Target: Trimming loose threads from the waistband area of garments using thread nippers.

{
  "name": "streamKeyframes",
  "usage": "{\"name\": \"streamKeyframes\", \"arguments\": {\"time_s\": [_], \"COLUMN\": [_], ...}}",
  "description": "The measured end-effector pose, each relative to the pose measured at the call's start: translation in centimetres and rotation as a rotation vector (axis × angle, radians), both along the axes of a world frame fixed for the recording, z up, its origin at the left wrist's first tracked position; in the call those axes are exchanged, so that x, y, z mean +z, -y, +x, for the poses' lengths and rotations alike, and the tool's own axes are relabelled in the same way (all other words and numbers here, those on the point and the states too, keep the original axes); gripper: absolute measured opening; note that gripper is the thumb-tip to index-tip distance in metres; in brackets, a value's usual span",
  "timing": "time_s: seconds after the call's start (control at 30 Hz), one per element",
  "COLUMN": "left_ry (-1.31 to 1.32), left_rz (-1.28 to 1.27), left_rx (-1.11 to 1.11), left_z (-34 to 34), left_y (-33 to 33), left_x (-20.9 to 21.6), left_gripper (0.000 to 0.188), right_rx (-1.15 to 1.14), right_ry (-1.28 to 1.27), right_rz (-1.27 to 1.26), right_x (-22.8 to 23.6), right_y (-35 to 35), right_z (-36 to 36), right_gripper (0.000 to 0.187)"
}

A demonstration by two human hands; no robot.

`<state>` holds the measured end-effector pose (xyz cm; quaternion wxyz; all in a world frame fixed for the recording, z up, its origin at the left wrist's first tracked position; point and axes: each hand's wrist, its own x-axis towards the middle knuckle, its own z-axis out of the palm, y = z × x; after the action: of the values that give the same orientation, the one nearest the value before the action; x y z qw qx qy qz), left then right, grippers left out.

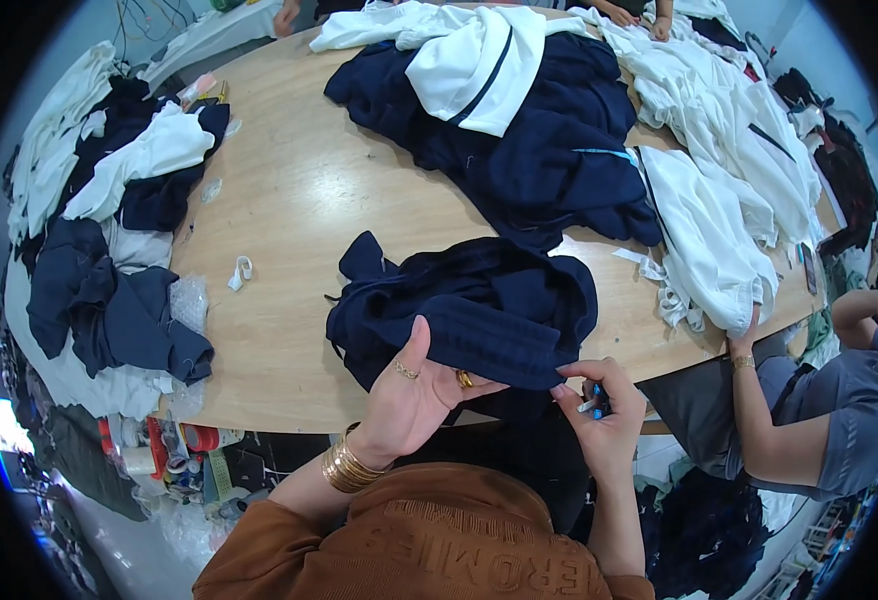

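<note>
A navy garment (459, 275) lies bunched in front of me, with a ribbed band (489, 338) along its near edge. Beneath the left part of this band, my left hand (414, 400) is open, palm up and thumb raised; its fingers are partly hidden by the cloth. My right hand (604, 410) pinches the band's right corner between thumb and finger. A small cutting tool with blue parts, seemingly thread snips (596, 398), is tucked in the same hand, mostly hidden by the fingers.
Across the wooden table (279, 210), navy cloth (519, 170) and white garments (699, 120) are heaped. More clothes (119, 300) pile up at the left edge. A white strip (241, 272) lies nearby. At right, a co-worker's hand (744, 345) touches a white garment.
</note>
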<state>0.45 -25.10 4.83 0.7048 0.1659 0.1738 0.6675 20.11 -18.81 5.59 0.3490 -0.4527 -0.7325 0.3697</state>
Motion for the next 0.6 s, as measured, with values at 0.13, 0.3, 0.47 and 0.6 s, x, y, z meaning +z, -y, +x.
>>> {"name": "streamKeyframes", "arguments": {"time_s": [0.13,0.3,0.47,0.6], "left_ry": [-0.051,-0.179,-0.386,-0.256], "left_rz": [0.025,0.031,0.032,-0.073], "left_rx": [0.037,0.085,0.158,0.2], "left_z": [0.3,0.4,0.5,1.1], "left_y": [0.2,0.8,1.2,0.9], "left_x": [-0.2,-0.6,-0.7,0.1], "left_gripper": [0.059,0.057,0.042,0.024], "right_rx": [0.024,0.002,0.054,-0.073], "right_ry": [0.028,0.054,0.095,0.038], "right_rz": [0.065,0.047,0.077,0.109], "right_x": [-0.3,0.2,0.8,2.2], "right_y": [-0.2,0.0,-0.4,0.0], "right_z": [0.2,0.2,0.7,0.1], "right_gripper": [0.018,0.021,0.023,0.037]}}
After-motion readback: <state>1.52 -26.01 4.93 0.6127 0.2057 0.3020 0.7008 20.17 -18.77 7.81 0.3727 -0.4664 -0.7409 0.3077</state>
